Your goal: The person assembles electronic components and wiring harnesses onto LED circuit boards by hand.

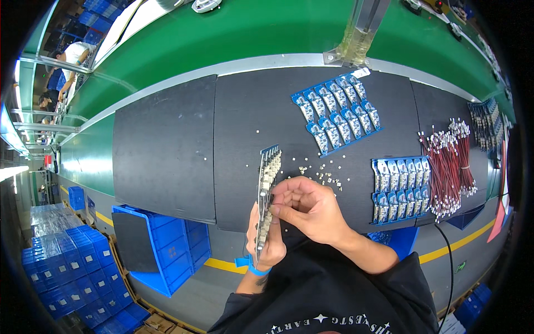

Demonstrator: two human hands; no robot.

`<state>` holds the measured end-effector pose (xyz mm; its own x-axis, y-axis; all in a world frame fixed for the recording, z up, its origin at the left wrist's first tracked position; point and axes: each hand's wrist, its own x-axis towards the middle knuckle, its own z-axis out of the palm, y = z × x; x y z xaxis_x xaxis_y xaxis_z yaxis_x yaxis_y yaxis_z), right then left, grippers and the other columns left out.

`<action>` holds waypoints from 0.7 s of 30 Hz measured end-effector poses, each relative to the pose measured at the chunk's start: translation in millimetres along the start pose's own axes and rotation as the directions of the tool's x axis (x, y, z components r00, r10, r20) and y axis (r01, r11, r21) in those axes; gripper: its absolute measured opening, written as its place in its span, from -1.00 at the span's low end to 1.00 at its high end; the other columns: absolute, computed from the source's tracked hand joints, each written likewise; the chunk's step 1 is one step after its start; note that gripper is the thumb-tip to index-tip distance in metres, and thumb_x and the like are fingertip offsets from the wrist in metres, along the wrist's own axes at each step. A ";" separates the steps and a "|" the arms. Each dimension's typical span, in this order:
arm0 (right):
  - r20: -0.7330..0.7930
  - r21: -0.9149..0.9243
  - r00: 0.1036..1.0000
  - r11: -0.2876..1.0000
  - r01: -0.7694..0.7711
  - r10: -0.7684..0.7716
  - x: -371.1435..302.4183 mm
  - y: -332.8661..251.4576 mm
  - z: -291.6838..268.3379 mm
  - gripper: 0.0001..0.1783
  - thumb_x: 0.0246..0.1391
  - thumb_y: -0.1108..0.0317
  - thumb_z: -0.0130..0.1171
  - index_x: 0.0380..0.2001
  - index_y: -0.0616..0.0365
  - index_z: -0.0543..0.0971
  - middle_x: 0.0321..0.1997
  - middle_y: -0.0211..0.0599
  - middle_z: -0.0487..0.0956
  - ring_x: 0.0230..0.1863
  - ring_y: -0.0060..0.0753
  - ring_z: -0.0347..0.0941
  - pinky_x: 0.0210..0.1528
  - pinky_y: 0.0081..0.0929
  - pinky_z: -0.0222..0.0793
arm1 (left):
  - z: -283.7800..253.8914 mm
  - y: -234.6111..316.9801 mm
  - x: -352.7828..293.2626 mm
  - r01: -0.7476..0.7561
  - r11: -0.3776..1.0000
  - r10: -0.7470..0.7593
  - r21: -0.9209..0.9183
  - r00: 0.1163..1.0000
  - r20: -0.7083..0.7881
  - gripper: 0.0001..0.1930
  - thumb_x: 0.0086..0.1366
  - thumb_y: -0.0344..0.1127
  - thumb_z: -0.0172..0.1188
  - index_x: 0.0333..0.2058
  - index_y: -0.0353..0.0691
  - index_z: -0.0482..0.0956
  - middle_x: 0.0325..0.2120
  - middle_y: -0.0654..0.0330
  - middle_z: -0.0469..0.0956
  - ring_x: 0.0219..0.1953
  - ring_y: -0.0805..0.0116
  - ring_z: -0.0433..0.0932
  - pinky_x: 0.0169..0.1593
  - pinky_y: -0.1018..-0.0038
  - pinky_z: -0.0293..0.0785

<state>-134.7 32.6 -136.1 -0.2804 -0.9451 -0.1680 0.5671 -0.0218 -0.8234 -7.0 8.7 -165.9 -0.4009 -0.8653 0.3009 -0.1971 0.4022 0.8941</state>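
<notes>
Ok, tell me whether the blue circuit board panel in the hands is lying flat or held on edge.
On edge. The blue circuit board panel shows only its thin side, gripped below by the left hand, right hand pinching at it.

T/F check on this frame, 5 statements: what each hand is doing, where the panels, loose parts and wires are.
1. The left hand holds a circuit board panel edge-on. True.
2. The right hand rests flat on the black mat. False: its fingers are at the held panel.
3. Small loose parts lie scattered on the mat. True.
4. The red wire bundle lies left of the hands. False: on the right.
5. No other panels are on the mat. False: two blue panels lie there.
</notes>
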 end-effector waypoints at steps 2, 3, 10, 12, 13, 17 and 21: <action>0.017 0.002 1.000 1.000 0.002 -0.002 1.1 -0.3 -1.6 -0.73 -0.05 0.63 0.12 -0.21 0.31 0.39 -0.38 -0.38 0.49 -0.33 -0.67 0.43 -0.24 -0.71 0.37 | -0.2 0.0 1.1 -0.014 1.000 0.014 0.025 1.000 0.011 -0.68 0.15 -0.66 -0.06 -0.08 -0.56 0.32 -0.14 -0.14 0.43 -0.12 0.06 0.47 -0.06 0.36 0.36; 0.034 0.003 0.999 1.000 0.002 -0.003 1.3 -0.3 -2.5 -0.72 -0.05 0.64 0.12 -0.21 0.31 0.39 -0.38 -0.37 0.49 -0.33 -0.66 0.43 -0.23 -0.70 0.37 | 0.3 0.1 1.7 -0.002 1.000 0.002 0.022 1.000 0.015 -0.68 0.14 -0.67 -0.06 -0.08 -0.56 0.32 -0.12 -0.16 0.41 -0.11 0.03 0.46 -0.04 0.35 0.36; 0.044 0.080 0.999 0.997 0.009 -0.013 -3.7 -9.6 2.9 -0.67 -0.05 0.64 0.12 -0.16 0.31 0.37 -0.38 -0.37 0.48 -0.32 -0.65 0.43 -0.22 -0.70 0.36 | 2.6 -20.8 -9.4 0.101 0.988 -0.095 -0.116 0.994 0.057 -0.61 0.12 -0.69 -0.09 -0.02 -0.56 0.25 -0.02 -0.21 0.32 -0.03 -0.03 0.40 0.02 0.31 0.32; 0.110 0.075 0.994 0.997 -0.017 0.008 -2.2 -11.0 1.0 -0.67 -0.05 0.66 0.10 -0.15 0.34 0.35 -0.33 -0.33 0.46 -0.24 -0.59 0.41 -0.15 -0.62 0.36 | 3.3 -22.3 -9.9 0.158 0.976 -0.146 -0.149 0.985 0.087 -0.60 0.11 -0.68 -0.09 -0.02 -0.55 0.25 0.00 -0.25 0.29 0.01 -0.12 0.36 0.03 0.25 0.32; 0.110 0.075 0.994 0.997 -0.016 0.007 -2.1 -11.5 -0.1 -0.67 -0.05 0.66 0.10 -0.15 0.34 0.35 -0.33 -0.33 0.46 -0.24 -0.59 0.41 -0.15 -0.62 0.36 | 2.9 -21.2 -9.8 0.157 0.976 -0.145 -0.149 0.986 0.087 -0.60 0.11 -0.68 -0.09 -0.02 -0.55 0.25 0.00 -0.25 0.29 0.01 -0.12 0.36 0.03 0.25 0.32; 0.076 0.085 0.997 0.996 -0.020 0.013 -1.2 -11.4 3.2 -0.67 -0.04 0.65 0.11 -0.16 0.33 0.35 -0.35 -0.34 0.47 -0.28 -0.62 0.41 -0.19 -0.66 0.35 | 1.5 -15.6 -5.8 0.069 0.996 -0.065 -0.054 0.996 0.066 -0.59 0.10 -0.69 -0.11 -0.01 -0.55 0.24 0.01 -0.31 0.25 0.05 -0.21 0.30 0.05 0.18 0.29; 0.079 0.115 0.997 0.993 0.005 -0.014 1.5 -9.8 -0.7 -0.68 -0.04 0.65 0.11 -0.16 0.33 0.36 -0.39 -0.37 0.47 -0.31 -0.65 0.42 -0.21 -0.70 0.35 | -0.4 -11.8 -3.9 0.036 0.999 -0.037 0.014 0.995 0.095 -0.58 0.10 -0.72 -0.14 0.00 -0.54 0.24 0.02 -0.32 0.23 0.05 -0.22 0.28 0.06 0.16 0.28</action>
<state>-141.2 31.6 -128.7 -0.2259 -0.9676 -0.1132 0.6508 -0.0634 -0.7566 -2.8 7.2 -177.5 -0.4766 -0.8472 0.2349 -0.2237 0.3752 0.8995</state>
